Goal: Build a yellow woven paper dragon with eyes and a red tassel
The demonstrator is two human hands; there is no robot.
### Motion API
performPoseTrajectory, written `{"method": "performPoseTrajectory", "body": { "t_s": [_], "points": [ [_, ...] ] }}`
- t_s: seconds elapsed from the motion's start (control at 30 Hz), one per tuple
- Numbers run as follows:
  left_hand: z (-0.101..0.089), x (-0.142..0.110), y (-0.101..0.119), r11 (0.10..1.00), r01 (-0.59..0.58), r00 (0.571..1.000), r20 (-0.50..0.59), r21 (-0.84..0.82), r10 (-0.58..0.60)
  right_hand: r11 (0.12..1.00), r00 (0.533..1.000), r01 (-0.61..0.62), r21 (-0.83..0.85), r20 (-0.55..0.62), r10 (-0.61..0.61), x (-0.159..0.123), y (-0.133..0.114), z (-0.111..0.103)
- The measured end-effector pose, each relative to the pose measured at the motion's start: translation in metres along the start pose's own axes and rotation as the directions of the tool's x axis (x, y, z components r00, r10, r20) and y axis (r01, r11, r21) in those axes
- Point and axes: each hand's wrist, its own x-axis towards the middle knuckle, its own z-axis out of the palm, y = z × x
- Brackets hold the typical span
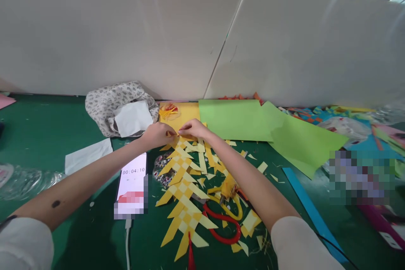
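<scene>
A woven paper ornament [182,187] in two yellows, with pointed strips along both sides, lies lengthwise on the green table. From its near end hangs a red tassel [191,253]. My left hand [158,136] and my right hand [195,129] meet at its far end, fingertips pinched close together. A small reddish bit shows between the fingertips, too fine to name. Under and beside my right forearm lie red-handled scissors [226,236], yellow-handled scissors [236,211] and yellow paper scraps [251,221].
A phone [131,181] showing a timer lies left of the ornament, its cable running toward me. Behind are a patterned cloth bag [110,103], a white tissue [133,118] and green paper sheets [234,120]. On the right lies a blue strip [311,211]; a white partition [126,29] stands behind.
</scene>
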Motion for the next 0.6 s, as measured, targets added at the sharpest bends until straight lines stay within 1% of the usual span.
{"method": "performPoseTrajectory", "body": {
  "t_s": [0.17, 0.37, 0.47, 0.6],
  "points": [
    [0.004, 0.005, -0.003, 0.992, 0.07, 0.997, 0.036, -0.105, -0.067, 0.997, 0.999, 0.044, -0.067, 0.035, -0.042, 0.004, -0.001, -0.002],
    [0.011, 0.011, -0.008, 0.968, 0.14, 0.989, 0.077, -0.211, -0.126, 0.995, 0.994, 0.06, -0.074, 0.095, -0.053, 0.006, -0.004, -0.005],
    [0.012, 0.011, -0.009, 0.963, 0.136, 0.99, 0.078, -0.233, -0.121, 0.997, 0.991, 0.058, -0.057, 0.124, -0.051, 0.007, -0.004, -0.006],
    [0.009, 0.006, -0.006, 0.973, 0.085, 0.995, 0.065, -0.214, -0.073, 0.997, 0.987, 0.059, -0.041, 0.15, -0.052, 0.01, -0.004, -0.006]
  ]
}}
